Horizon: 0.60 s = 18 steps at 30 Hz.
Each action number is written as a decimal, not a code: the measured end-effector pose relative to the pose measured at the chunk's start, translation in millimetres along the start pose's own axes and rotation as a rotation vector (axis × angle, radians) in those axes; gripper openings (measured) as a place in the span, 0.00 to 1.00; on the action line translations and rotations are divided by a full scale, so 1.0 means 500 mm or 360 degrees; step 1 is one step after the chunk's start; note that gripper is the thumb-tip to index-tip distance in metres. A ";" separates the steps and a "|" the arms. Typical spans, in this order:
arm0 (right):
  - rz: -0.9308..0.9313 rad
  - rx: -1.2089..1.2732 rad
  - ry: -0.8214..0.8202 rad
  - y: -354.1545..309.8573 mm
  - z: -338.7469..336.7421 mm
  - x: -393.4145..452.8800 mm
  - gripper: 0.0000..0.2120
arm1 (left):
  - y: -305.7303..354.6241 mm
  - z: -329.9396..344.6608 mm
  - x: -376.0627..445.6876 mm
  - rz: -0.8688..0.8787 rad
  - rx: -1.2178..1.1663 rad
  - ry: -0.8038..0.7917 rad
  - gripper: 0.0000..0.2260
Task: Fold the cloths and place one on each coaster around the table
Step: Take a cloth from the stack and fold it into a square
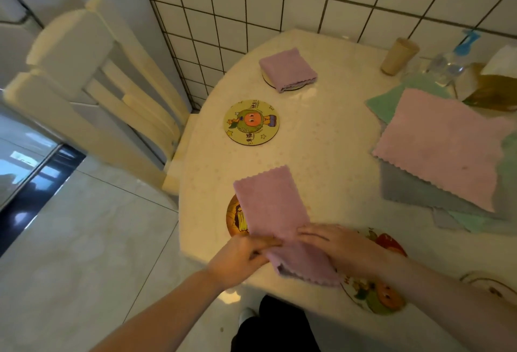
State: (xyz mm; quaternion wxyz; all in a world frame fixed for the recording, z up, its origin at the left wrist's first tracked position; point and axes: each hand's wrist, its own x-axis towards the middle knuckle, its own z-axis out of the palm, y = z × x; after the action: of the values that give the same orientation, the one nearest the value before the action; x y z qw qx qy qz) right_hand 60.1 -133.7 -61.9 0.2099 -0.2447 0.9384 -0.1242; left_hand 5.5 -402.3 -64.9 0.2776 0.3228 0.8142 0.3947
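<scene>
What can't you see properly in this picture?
- Head view: the coaster near the table edge is mostly hidden by the purple cloth.
- The fruit-picture mat is partly hidden by the right hand and its forearm.
- The pile under the pink cloth can't be counted.
- The bottle is blurred.

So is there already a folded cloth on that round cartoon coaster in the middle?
No, the cartoon coaster lies bare; the only folded purple cloth sits on another coaster farther back.
</scene>
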 end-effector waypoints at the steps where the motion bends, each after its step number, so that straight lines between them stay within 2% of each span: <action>1: 0.0114 0.0258 -0.0012 0.005 -0.012 0.009 0.27 | 0.007 -0.012 0.010 -0.0141 -0.0186 0.0087 0.08; 2: 0.0231 0.0534 0.0025 0.006 -0.023 0.019 0.21 | 0.014 -0.021 0.019 -0.0291 -0.0418 0.0169 0.07; 5: 0.0598 0.1047 0.0361 0.003 -0.055 0.061 0.01 | 0.008 -0.043 0.043 -0.0696 -0.0997 0.0435 0.23; 7: 0.0670 0.1142 0.0531 0.009 -0.063 0.102 0.10 | 0.008 -0.048 0.054 -0.0862 -0.1248 0.0604 0.19; 9: 0.0688 0.1140 0.0561 0.017 -0.070 0.140 0.15 | 0.004 -0.051 0.065 -0.0962 -0.1379 0.0720 0.15; 12: 0.0725 0.1079 0.0513 0.023 -0.079 0.169 0.15 | -0.002 -0.051 0.071 -0.1012 -0.1326 0.0793 0.14; 15: 0.0721 0.1016 0.0518 0.023 -0.076 0.173 0.16 | 0.000 -0.052 0.078 -0.0980 -0.1006 0.0831 0.10; 18: 0.0764 0.0965 0.0519 0.028 -0.073 0.180 0.12 | 0.002 -0.060 0.092 -0.0992 -0.0862 0.0849 0.09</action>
State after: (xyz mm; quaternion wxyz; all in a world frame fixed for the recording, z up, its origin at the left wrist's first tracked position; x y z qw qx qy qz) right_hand -33.5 -162.7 -64.3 0.1441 0.0768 0.9107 -0.3795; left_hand -44.7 -381.6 -57.2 0.2383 -0.1324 0.7829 0.5593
